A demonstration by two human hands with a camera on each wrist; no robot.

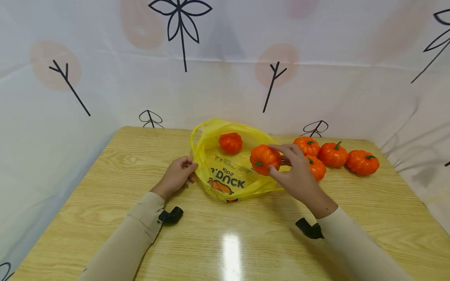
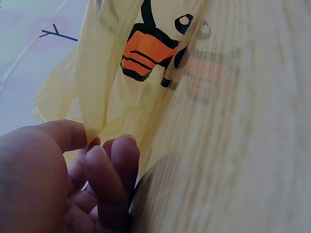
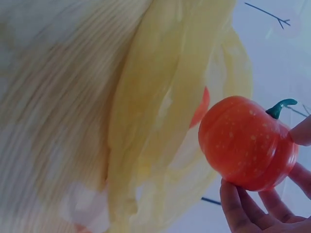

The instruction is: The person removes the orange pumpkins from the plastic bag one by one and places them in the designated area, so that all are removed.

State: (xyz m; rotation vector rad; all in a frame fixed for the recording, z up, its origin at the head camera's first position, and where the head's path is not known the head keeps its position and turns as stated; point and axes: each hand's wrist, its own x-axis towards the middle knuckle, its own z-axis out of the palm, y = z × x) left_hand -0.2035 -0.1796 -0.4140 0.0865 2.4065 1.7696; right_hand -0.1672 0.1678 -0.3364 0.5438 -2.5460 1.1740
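Observation:
A yellow plastic bag (image 1: 242, 191) with printed lettering lies on the table, its mouth spread wide. My left hand (image 1: 178, 174) pinches the bag's left edge between thumb and fingers; the left wrist view shows the thin plastic (image 2: 97, 97) caught at the fingertips. In my right hand (image 1: 297, 175) I grip a small orange toy pumpkin (image 1: 263, 159) with a green stem, over the right side of the bag's opening. The right wrist view has this pumpkin (image 3: 248, 143) held between thumb and fingers. Another orange pumpkin (image 1: 230, 143) sits inside the bag, toward its back.
Several more orange pumpkins (image 1: 362, 162) stand grouped on the wooden table (image 1: 197, 242) to the right of the bag, close behind my right hand. A white patterned cloth (image 1: 225, 93) hangs along the table's far edge.

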